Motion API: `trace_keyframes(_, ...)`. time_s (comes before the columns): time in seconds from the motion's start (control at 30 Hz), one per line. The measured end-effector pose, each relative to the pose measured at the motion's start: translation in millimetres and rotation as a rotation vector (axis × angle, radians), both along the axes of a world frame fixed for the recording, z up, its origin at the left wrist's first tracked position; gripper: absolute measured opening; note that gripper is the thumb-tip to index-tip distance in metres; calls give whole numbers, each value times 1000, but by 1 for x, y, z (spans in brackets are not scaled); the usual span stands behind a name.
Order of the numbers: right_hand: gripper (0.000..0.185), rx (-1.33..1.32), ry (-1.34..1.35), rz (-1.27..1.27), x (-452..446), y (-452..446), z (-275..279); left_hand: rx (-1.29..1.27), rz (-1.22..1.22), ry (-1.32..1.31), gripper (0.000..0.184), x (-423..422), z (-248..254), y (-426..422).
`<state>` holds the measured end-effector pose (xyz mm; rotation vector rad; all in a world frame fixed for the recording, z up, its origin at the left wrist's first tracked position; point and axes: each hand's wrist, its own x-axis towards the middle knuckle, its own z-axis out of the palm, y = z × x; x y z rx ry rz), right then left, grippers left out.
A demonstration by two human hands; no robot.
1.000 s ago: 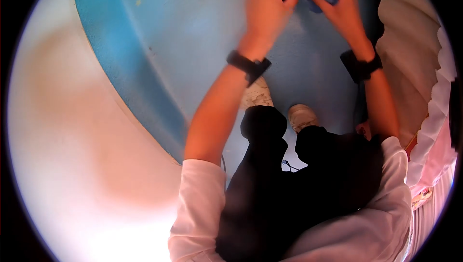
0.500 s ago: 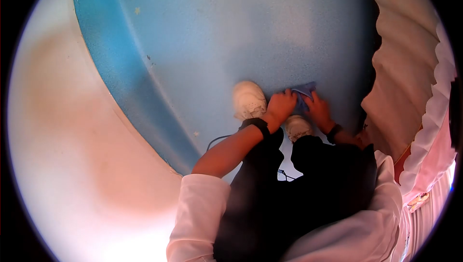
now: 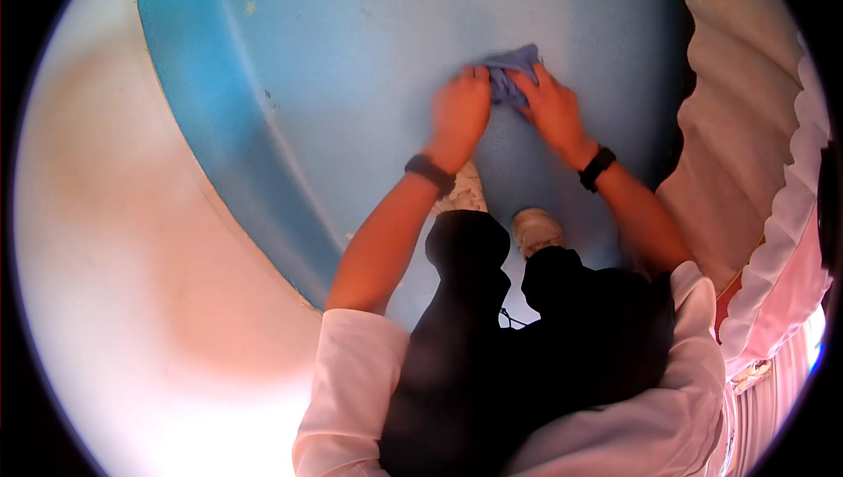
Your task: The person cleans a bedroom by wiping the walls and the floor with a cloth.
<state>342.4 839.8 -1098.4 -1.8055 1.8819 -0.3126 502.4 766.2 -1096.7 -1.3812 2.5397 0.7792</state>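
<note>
Head view: near one o'clock, our left hand [image 3: 461, 117] and right hand [image 3: 557, 114] hold the bunched cloth [image 3: 513, 66]; uneven finger pressure could let it slip free.

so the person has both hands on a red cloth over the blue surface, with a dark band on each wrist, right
Not quite: the cloth is bluish purple, not red, as the head view shows. The left hand and right hand are both on it, over the blue surface.
</note>
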Motion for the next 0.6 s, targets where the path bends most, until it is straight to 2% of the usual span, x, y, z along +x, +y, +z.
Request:
trace_keyframes(0.1,51,53,-32,-46,-7,-21,1,-28,-22,22,15,-9,-2,-20)
trace_keyframes(0.2,46,116,-27,-193,-2,-7,3,-20,-80,68,14,-12,-2,-22)
trace_keyframes(0.3,49,99,-24,-229,-2,29,4,-47,-131,75,15,-20,-14,13)
trace_keyframes(0.4,52,192,-14,-195,-9,75,2,-26,-166,46,16,-28,-13,57)
trace_keyframes(0.5,52,313,21,-169,-10,111,2,87,-226,8,15,-30,-12,85)
trace_keyframes(0.6,53,284,-56,-212,-6,115,8,168,-167,50,13,-27,-11,93)
